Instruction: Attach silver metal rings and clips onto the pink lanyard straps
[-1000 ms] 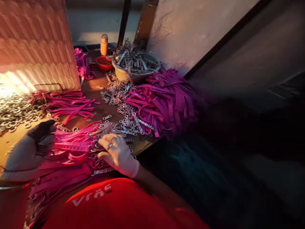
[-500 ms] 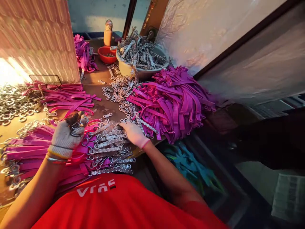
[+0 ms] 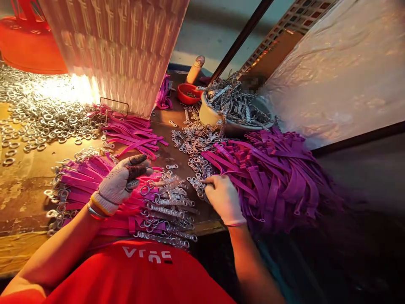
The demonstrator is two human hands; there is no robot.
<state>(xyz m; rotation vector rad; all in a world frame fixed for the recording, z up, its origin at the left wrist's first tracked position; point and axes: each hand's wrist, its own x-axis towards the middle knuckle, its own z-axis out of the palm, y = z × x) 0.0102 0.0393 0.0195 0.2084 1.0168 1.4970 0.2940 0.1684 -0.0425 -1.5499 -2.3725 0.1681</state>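
My left hand (image 3: 122, 183), in a knit glove with dark fingertips, is closed on a small metal ring at its fingertips and rests over a pile of pink straps with metal ends (image 3: 104, 198). My right hand (image 3: 223, 198), in a pale glove, reaches into the loose metal link pieces (image 3: 196, 160) beside a big heap of purple straps (image 3: 272, 177). Its fingers are pinched together on a metal piece at the heap's edge.
A bowl of metal chain parts (image 3: 232, 105) stands at the back, with a small red dish (image 3: 188, 93) and a bottle (image 3: 195, 69) behind it. Loose metal rings (image 3: 44, 118) cover the left of the wooden bench (image 3: 25, 190). A woven panel (image 3: 117, 46) stands behind.
My right hand moved right, from the pink strap pile to the loose metal pieces by the purple heap. My left hand stayed over the pink straps. The view swung left.
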